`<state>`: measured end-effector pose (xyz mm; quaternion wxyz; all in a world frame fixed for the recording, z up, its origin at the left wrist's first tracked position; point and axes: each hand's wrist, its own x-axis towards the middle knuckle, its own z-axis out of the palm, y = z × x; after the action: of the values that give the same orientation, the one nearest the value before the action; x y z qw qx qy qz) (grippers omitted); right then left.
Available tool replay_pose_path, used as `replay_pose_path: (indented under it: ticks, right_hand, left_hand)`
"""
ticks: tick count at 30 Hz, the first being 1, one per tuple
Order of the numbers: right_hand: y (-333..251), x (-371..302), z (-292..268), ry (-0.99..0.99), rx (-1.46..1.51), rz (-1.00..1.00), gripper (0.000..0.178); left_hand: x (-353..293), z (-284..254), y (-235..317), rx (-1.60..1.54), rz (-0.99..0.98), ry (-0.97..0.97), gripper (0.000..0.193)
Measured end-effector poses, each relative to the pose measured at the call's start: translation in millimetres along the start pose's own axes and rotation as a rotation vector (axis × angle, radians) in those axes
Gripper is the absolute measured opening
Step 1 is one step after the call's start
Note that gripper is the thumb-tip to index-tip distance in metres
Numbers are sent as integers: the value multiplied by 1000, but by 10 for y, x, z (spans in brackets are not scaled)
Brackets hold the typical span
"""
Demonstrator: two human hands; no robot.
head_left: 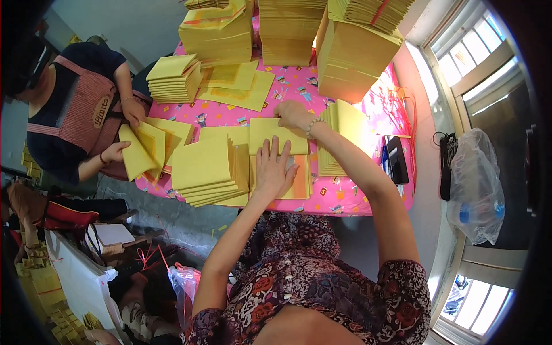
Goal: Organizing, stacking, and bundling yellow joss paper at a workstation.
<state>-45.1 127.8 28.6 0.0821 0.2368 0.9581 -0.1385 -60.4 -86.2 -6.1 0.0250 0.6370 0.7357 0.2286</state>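
1. Head view: the sheet (290,138) being worked on was in front of the person, on the pink table (345,198), between two yellow piles. Its plain yellow side faced up, with printed paper (300,178) showing just below it.

2. Left hand (274,171) was palm down with the fingers spread, pressing on the lower part of the sheet, not gripping anything. Right hand (294,115) was at its upper left edge, fingers curled. Couldn't tell if they were pinching paper or just pushing on it. The hands were apart from each other.

3. Done, as far as I could judge: loads. The left pile (201,167) and right pile (351,132) looked folded, and the tall stacks (290,34) at the back looked neatly squared up too.

4. Left over: this sheet looked mid-fold to me, and the printed paper beneath seemed to be waiting its turn. Some flat sheets (244,86) lay further back, so maybe those as well.

5. The co-worker (75,115) on the left had papers (141,152) in both hands, so that bunch didn't look finished either. No clue about the total.
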Motion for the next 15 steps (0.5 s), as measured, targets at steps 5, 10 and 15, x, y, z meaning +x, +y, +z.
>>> replay_pose_path:
  ticks: [5,10,15]
  right_hand:
    - [-40,23,21,14,1,12,33]
    - [28,21,-43,-45,11,44,35]
    - [63,-142,-287,66,24,80,30]
  left_hand:
    - [2,-45,-10,-4,-2,-29,69]
    - [5,5,-10,-13,-1,-30,70]
    - [39,26,-17,-22,1,-73,72]
